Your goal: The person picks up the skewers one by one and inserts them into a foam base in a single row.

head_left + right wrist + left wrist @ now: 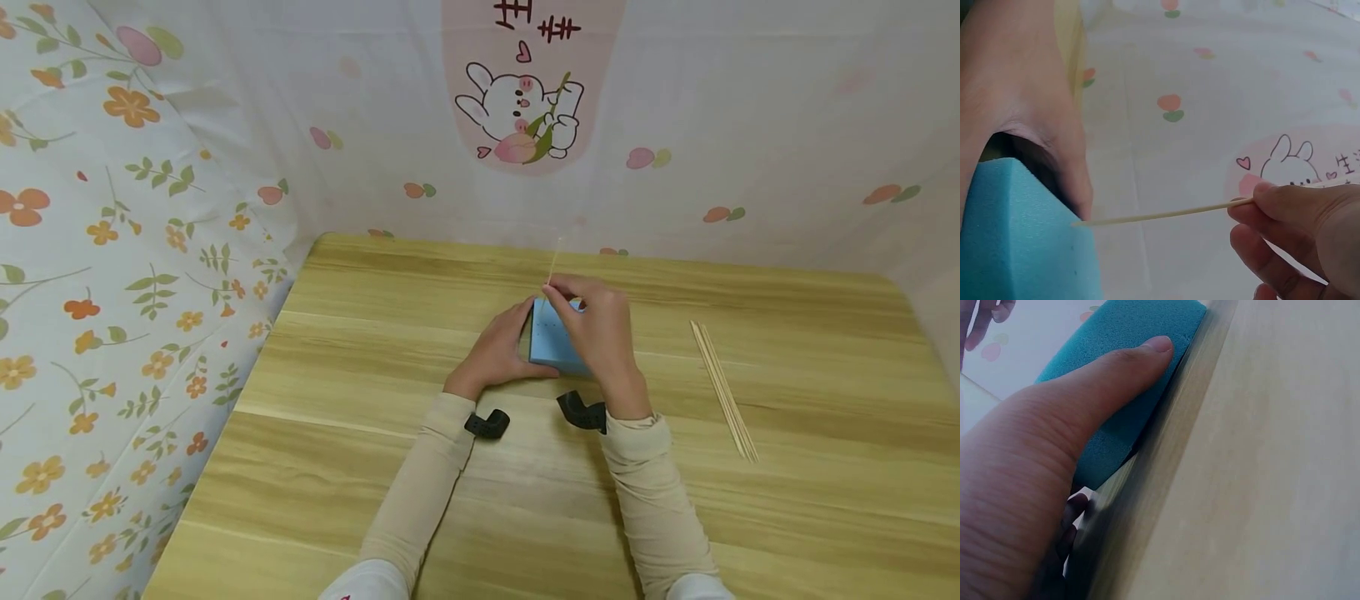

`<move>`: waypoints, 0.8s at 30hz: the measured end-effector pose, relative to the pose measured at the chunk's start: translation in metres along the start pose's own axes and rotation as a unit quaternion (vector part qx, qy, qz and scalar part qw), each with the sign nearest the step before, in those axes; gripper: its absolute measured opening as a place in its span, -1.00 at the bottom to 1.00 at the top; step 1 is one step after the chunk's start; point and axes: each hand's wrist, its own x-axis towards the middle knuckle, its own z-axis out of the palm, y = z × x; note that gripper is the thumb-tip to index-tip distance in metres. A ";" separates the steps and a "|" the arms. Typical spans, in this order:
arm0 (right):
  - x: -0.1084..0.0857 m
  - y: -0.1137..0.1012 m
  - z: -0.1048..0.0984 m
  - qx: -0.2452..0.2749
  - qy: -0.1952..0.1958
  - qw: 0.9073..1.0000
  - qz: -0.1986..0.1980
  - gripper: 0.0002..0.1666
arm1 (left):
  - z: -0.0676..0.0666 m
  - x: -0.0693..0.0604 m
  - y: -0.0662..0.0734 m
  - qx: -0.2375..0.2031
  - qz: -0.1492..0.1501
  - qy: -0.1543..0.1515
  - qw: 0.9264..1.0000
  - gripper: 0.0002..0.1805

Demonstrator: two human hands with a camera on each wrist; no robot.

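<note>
A blue foam block (551,337) stands on the wooden table, with small dark holes in its top. My left hand (498,346) grips the block from the left, its thumb (1129,372) along the near side and its fingers reaching to the far side. Above the block, my right hand (600,325) pinches a thin bamboo skewer (1166,215) between thumb and fingertips. The skewer's lower end meets the block's top close to the left hand's fingertips; whether it has gone into the foam I cannot tell.
Several loose bamboo skewers (723,392) lie side by side on the table (337,500), right of the right hand. A white printed curtain (375,100) hangs behind the table's far edge and along the left. Black mounts (489,425) sit at both wrists.
</note>
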 end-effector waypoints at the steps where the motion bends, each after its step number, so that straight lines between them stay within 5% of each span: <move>1: 0.000 0.001 0.000 -0.002 -0.005 1.000 0.001 -0.82 | 0.000 0.000 0.000 0.001 0.003 0.001 1.000 0.41; 13: 0.000 0.004 0.003 -0.009 -0.024 1.000 0.013 -0.77 | -0.002 0.003 0.002 0.003 0.022 0.006 1.000 0.41; 20: -0.002 0.010 -0.009 0.025 -0.058 0.995 0.076 -0.53 | 0.000 0.002 0.001 0.000 0.006 0.004 1.000 0.40; 24: -0.006 0.020 -0.027 0.007 -0.070 0.992 0.101 -0.60 | 0.000 0.001 0.000 0.002 -0.015 -0.001 1.000 0.43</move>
